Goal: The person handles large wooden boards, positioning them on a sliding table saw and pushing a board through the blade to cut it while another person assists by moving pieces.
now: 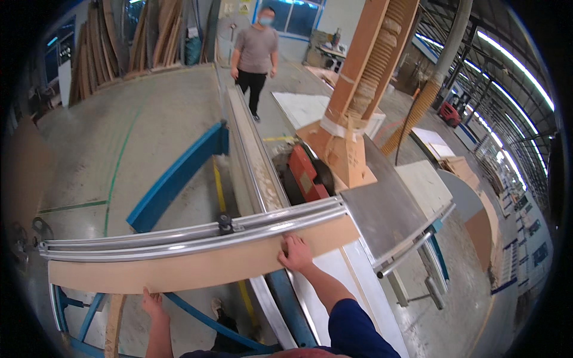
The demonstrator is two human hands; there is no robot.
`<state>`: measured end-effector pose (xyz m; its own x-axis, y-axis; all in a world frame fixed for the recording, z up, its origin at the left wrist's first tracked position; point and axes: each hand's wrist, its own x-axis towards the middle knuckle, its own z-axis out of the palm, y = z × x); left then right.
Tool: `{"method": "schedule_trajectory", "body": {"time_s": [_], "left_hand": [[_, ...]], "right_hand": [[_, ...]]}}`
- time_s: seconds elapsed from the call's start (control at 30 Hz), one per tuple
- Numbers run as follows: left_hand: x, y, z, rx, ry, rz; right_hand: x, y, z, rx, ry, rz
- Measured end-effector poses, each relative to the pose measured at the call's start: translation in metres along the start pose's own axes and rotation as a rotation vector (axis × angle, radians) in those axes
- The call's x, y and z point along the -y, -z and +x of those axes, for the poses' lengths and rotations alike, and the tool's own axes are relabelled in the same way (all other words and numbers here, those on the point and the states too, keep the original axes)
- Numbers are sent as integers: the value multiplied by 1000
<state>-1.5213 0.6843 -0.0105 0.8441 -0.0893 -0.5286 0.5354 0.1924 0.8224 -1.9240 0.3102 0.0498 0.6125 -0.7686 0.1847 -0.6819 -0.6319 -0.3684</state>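
Observation:
A long tan board (179, 271) lies along the metal fence (137, 249) of a sliding table saw. My left hand (153, 303) is at the board's near edge, left of its middle, with the fingers closed on that edge; part of them is hidden. Toward the right end, my right hand (295, 253) rests on top of the board, fingers apart and fingertips close to the fence. Beyond the board's right end stands the saw's red blade guard (306, 173). A black stop (225, 224) is fixed on the fence.
The sliding rail (253, 149) runs away from me. Blue support arms (179, 176) reach out at left. A wooden post (352, 95) with a ribbed hose rises behind the guard. A masked person (256, 51) stands beyond the rail's far end. Planks (101, 53) lean on the back wall.

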Motion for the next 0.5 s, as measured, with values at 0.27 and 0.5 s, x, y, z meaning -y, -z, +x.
{"method": "schedule_trajectory", "body": {"time_s": [0.27,0.5], "left_hand": [[-18,-4,54,80,-6,-218],[42,-33,15,307,299,-246]], "right_hand": [[23,-11,-15,-53,81,-1],[91,-33,-22,-90,255,95]]}}
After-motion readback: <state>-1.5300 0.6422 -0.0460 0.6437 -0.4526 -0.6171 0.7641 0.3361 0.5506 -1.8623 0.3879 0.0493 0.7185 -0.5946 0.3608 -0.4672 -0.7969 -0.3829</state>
